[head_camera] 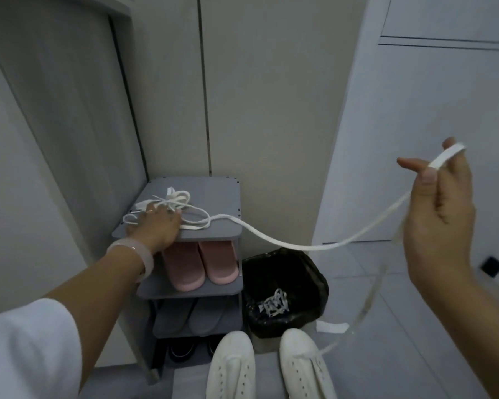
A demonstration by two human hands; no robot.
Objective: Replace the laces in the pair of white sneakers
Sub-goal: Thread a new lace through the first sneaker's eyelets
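Head view: the left hand (156, 226) lies palm-down on the top shelf of a grey shoe rack (213, 197), fingers fairly straight and pressing on a loose tangle of white laces (170, 203) — its grip is flat, closed round nothing. A pale bangle (133, 249) sits on that wrist, and a white sleeve (26, 349) fills the lower left corner.

The right hand (441, 214) is raised well to the right, fingers curled, pinching 1 flat white lace (285, 241) that loops over the fingertips and sags in a long arc back to the tangle on the rack. A second, blurred strand (366, 309) drops from that hand toward the right shoe.

The 2 white sneakers (271, 367) stand side by side on the floor at the bottom edge, just beside the rack, toes pointing away; the left 1 shows bare eyelets, the right 1 has a lace end at its throat.

On the rack's lower shelves sit pink slippers (200, 266), grey slippers (193, 318) and dark shoes (182, 349). A black-lined bin (285, 292) beside the rack holds a crumpled old lace (274, 305) — a white strip (332, 327) lies on the tiles near it.
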